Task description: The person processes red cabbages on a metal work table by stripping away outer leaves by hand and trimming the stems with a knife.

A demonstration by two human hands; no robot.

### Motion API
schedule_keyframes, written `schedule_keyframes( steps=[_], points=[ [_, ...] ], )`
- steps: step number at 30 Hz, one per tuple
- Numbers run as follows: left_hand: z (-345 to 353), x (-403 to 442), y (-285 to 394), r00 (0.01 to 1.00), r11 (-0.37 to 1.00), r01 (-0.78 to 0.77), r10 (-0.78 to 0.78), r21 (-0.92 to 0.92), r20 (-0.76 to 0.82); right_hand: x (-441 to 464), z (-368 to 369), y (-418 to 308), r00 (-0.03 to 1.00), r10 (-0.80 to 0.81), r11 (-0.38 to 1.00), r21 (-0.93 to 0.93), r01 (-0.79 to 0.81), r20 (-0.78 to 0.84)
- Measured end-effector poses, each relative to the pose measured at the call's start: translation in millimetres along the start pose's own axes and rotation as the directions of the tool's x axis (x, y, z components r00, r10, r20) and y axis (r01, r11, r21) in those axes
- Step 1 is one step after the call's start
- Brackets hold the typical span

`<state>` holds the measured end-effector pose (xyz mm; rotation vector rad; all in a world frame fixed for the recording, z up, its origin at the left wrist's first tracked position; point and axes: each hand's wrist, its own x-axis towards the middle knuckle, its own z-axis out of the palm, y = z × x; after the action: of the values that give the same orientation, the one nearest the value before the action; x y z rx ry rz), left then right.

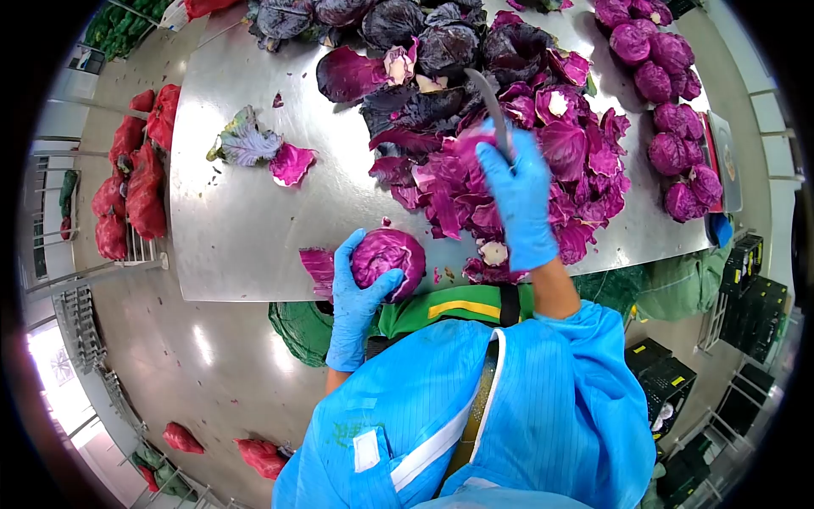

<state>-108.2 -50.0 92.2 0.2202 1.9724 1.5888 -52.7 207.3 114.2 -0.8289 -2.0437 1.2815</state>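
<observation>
My left hand (354,297), in a blue glove, grips a trimmed red cabbage (388,261) at the table's near edge, thumb and fingers around its left side. A loose purple leaf (317,270) lies just left of it. In my gloved right hand (517,187) is a curved knife (492,109), blade pointing up and away, above a heap of cut purple leaves (564,148). A blurred purple piece (471,146) shows beside the knife; whether the hand touches it is unclear. Dark untrimmed cabbages (448,49) lie beyond the heap.
On the metal table (246,229), a pale outer leaf (248,140) lies at left. Several trimmed cabbages (670,153) line the right edge. Red mesh sacks (146,191) stand left of the table. Black crates (661,382) are on the floor at lower right.
</observation>
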Motion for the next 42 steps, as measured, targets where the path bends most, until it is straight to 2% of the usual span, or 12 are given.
schedule_keyframes(
  steps=[1,2,5,10,13,16,24,28,31,34,36,42],
  points=[
    [0,-1,0,1.0,0.997,0.014,-0.014,-0.076,-0.012,12,-10,1,0.936,-0.34,0.873,-0.402,0.277,-0.093],
    [0,-1,-1,0.999,0.988,0.024,-0.028,-0.152,-0.024,10,-14,2,0.945,-0.309,0.814,-0.542,0.208,-0.102],
    [9,7,-7,0.991,0.985,-0.132,0.127,-0.109,-0.051,-19,-11,18,0.907,-0.306,0.793,-0.449,0.411,0.29],
    [23,18,-13,0.983,0.971,-0.184,0.184,-0.153,-0.013,-49,30,18,0.763,0.078,0.959,0.162,-0.234,0.642],
    [21,20,-10,0.98,0.98,-0.197,0.197,-0.012,-0.006,-30,24,8,0.63,0.234,0.946,-0.023,-0.324,0.741],
    [21,27,-11,0.986,0.984,-0.168,0.168,0.052,0.009,-16,24,3,0.573,0.185,0.983,-0.164,-0.087,0.798],
    [36,27,-26,0.974,0.964,-0.221,0.211,-0.145,-0.082,-38,45,33,0.777,-0.244,0.942,-0.048,0.332,0.581],
    [33,18,-40,0.798,0.792,-0.597,0.602,0.125,-0.002,-24,60,67,0.866,0.06,0.969,-0.236,0.068,0.496],
    [32,12,-36,0.925,0.932,-0.355,0.361,0.068,-0.119,-27,56,55,0.922,-0.204,0.973,-0.039,0.229,0.327],
    [6,19,-19,0.987,0.988,-0.156,0.156,-0.004,-0.047,-25,29,-9,0.942,-0.107,0.842,-0.475,0.257,0.319],
    [-1,12,-4,0.999,0.979,0.036,-0.039,-0.202,-0.011,-34,24,-2,0.937,-0.192,0.912,-0.3,0.281,0.292],
    [22,14,-23,0.954,0.954,-0.267,0.241,-0.137,-0.18,-63,27,-8,0.84,-0.061,0.987,-0.091,0.13,0.539]
  ],
)
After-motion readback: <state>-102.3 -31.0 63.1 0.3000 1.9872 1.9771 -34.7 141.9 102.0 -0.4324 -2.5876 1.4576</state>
